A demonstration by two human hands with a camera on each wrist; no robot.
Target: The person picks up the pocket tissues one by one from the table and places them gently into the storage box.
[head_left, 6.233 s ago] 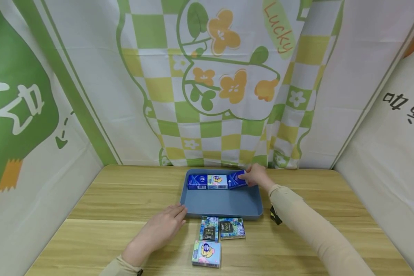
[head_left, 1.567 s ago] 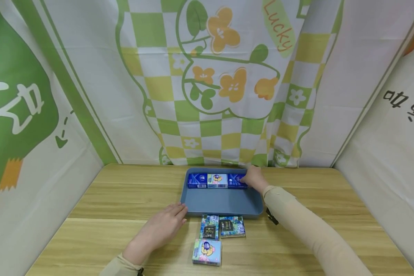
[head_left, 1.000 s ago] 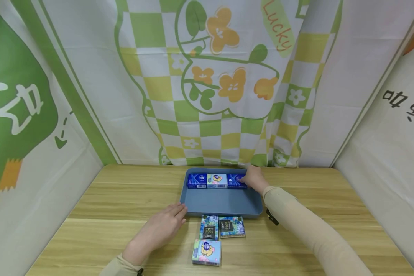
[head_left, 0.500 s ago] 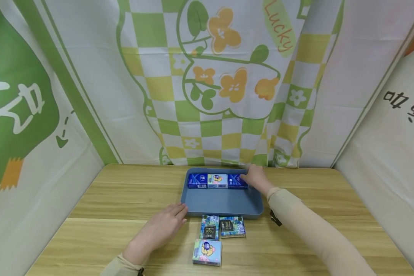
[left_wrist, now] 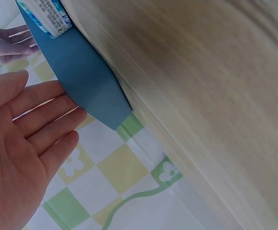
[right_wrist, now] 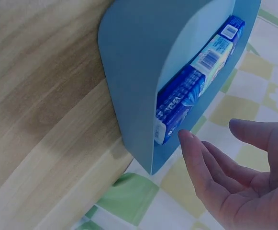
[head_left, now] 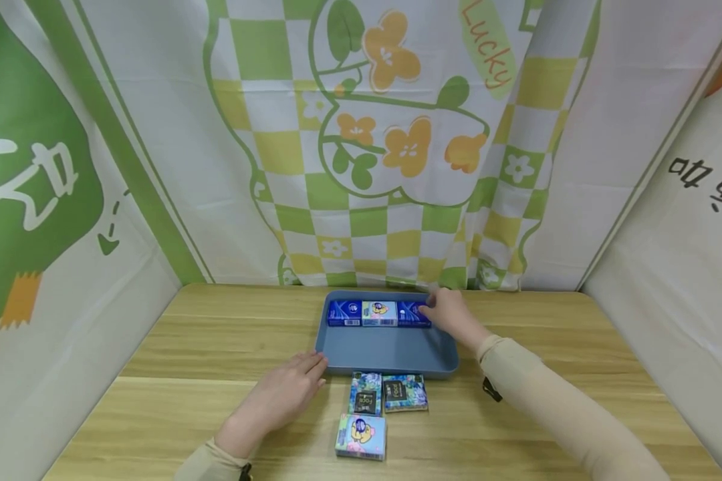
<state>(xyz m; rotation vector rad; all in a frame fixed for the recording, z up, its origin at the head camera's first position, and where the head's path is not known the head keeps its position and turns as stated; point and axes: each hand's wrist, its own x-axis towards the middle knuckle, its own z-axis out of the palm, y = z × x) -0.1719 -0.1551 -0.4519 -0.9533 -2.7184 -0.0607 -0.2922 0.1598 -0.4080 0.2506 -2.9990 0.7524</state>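
Note:
A blue-grey tray (head_left: 385, 351) holds a row of three tissue packets along its far side: a blue one (head_left: 345, 314), a light-blue cartoon one (head_left: 380, 313) and another blue one (head_left: 410, 314). My right hand (head_left: 454, 316) is over the tray's far right corner. The right wrist view shows its fingers loosely bent, just apart from the nearest blue packet (right_wrist: 179, 108). At the tray's near left corner, my left hand (head_left: 284, 393) touches the tray wall (left_wrist: 88, 72) with straight fingertips, palm visible in the left wrist view.
In front of the tray, on the wooden table (head_left: 228, 334), lie two floral packets with black labels, one (head_left: 366, 394) beside the other (head_left: 405, 393). A cartoon packet (head_left: 361, 437) lies nearer to me. A patterned curtain (head_left: 373, 227) hangs behind the table.
The right blue packet, tilted in my right hand's grip earlier, now lies straight in the row. My right fingers have loosened from it, and the forearm has shifted right. My left hand stays put.

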